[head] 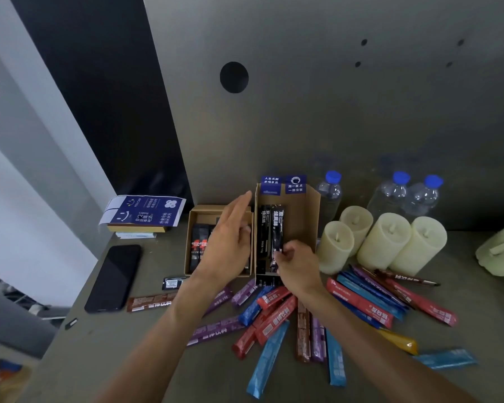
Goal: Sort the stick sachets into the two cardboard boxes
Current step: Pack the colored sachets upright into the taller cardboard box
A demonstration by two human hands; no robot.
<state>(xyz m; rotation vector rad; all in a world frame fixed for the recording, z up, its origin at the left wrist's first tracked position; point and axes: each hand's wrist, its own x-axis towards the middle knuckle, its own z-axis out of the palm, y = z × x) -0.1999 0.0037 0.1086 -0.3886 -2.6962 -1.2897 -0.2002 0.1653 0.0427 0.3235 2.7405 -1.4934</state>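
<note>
- right hand (pixel 297 264) pinches the lower end of a black sachet (pixel 277 234); the sachet stands inside the right box (pixel 304 216), beside 1 more black one (pixel 264 234), so it looks like a placement not yet released
- left hand (pixel 230 237) is flat with fingers straight and holds nothing visible; it is over the left box (pixel 190 228), fingertips near the right box's left wall, contact unclear
- left box already holds black-and-red sachets (pixel 199 247); count unclear, the hand covers part
- done so far: both boxes started, only dark sachets inside as far as visible
- left: coloured pile (pixel 274 318) of red, blue, purple, brown and 1 yellow, more than 10, loose on the table (pixel 122 353) in front of the boxes
- stray black sachet (pixel 173 283) lies by the left forearm, also outside the boxes
- judgement: early stage, most of the sort remains; can't tell which box the coloured ones belong in
- phone (pixel 114 277), candles (pixel 384 242) and bottles (pixel 402 196) sit around the boxes, not part of the sort
</note>
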